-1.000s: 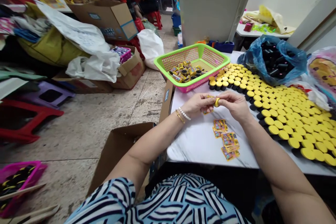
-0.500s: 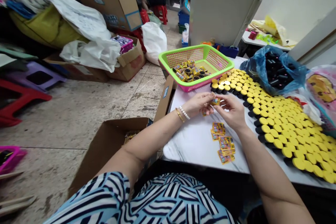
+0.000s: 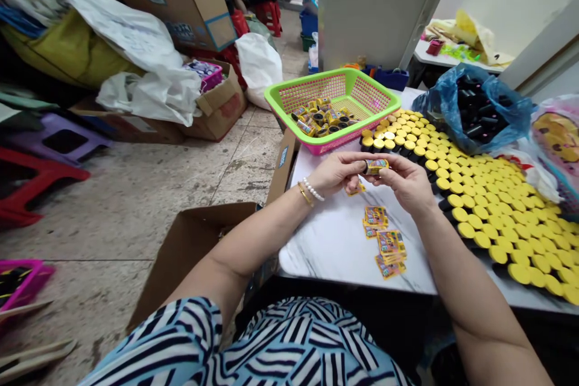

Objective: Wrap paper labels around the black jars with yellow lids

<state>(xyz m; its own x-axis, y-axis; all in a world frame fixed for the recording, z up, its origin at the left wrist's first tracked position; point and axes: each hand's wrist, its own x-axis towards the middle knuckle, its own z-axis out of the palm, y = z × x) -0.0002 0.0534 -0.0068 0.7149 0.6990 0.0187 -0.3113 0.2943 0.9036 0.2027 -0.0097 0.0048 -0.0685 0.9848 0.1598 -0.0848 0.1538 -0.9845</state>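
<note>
Both my hands meet above the near left of the white marbled table [image 3: 325, 247]. Between them lies a small black cylinder with a printed yellow label [image 3: 376, 166] around it, held on its side. My left hand [image 3: 335, 174], wearing a pearl bracelet, grips its dark left end. The fingers of my right hand [image 3: 409, 184] close on its right part. Just below my left fingers shows another yellow label [image 3: 357, 189]; whether it is held or lies on the table I cannot tell. Loose stacks of yellow printed labels [image 3: 389, 244] lie between my forearms.
A green and pink basket [image 3: 275, 102] holds several labelled cylinders beyond my hands. Rows of upright black cylinders with yellow tops [image 3: 488, 193] cover the table's right side. Behind them is a blue bag [image 3: 434, 105] of black pieces. An open cardboard box [image 3: 181, 253] stands at left below the table.
The cylinder has turned more level and shows more of its printed label and dark left end. My right fingers have shifted along it. The view has moved slightly.
</note>
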